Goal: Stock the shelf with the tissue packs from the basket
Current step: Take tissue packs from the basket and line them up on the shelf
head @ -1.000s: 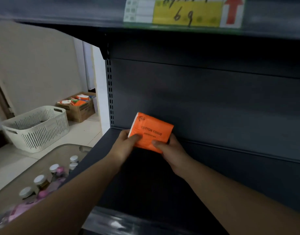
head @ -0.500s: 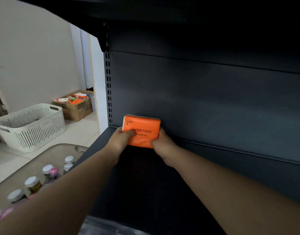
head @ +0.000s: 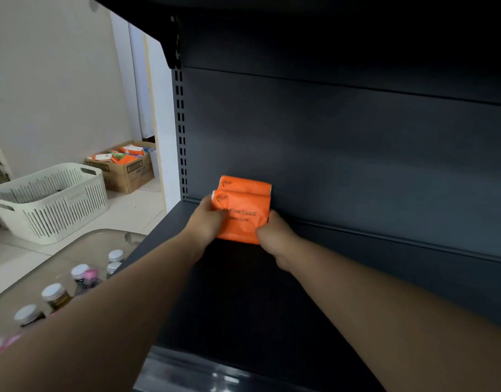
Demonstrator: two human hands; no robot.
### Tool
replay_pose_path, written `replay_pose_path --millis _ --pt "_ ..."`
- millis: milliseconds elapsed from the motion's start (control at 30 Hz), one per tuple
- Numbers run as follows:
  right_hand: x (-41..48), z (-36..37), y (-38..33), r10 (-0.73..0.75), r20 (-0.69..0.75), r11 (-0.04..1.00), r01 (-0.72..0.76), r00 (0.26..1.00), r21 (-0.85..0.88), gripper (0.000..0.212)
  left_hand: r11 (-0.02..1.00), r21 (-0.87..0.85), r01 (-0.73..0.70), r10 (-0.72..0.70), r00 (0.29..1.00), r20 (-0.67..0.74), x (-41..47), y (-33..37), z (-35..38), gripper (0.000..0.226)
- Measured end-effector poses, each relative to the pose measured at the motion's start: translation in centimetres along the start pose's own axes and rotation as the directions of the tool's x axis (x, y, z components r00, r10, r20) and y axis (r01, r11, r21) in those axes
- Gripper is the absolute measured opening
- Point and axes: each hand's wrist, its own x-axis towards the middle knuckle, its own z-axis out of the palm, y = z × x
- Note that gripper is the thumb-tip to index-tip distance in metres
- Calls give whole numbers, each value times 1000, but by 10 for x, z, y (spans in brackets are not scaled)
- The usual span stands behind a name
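Orange tissue pack (head: pixel 240 222), printed COTTON TISSUE, stands upright at the rear left of the dark shelf (head: pixel 243 301). Both hands hold it: the left hand (head: pixel 205 223) curls its thumb over the left edge, and the right hand (head: pixel 274 237) grips the lower right corner. A second orange pack (head: pixel 245 184) stands just behind it, against the back panel. The white slotted basket (head: pixel 49 199) sits on the floor to the left, near a cardboard box (head: pixel 127 169).

Head-worn view, facing forward and down, close to shelf (head: pixel 243 292)
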Motion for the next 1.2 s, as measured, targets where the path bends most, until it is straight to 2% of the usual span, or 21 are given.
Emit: replay_pose_path --millis 167,400,867,967,1033,1133,1200 --pt "-2 -5 2 -13 -48 999 15 999 34 37 997 40 -60 60 998 10 3 -2 -1 49" --pt "3 -9 0 -6 -102 998 12 995 60 39 983 99 -154 155 988 0 11 -4 3 49" --pt "-3 -9 3 -34 -78 999 37 996 39 46 981 195 -17 31 997 -70 10 -4 13 39" --pt "-10 -15 5 -29 -79 999 33 996 43 61 989 147 13 2 995 -105 1 -1 15 44" --pt "-16 -19 9 -14 -76 998 18 997 53 70 988 150 34 -16 992 -123 -7 3 15 57" --pt "-27 -26 14 -37 -75 999 38 996 11 76 968 247 36 8 985 -172 -23 8 18 64" --pt "-36 -29 16 -66 -85 997 63 994 -36 77 912 409 15 67 980 -187 -35 12 20 61"
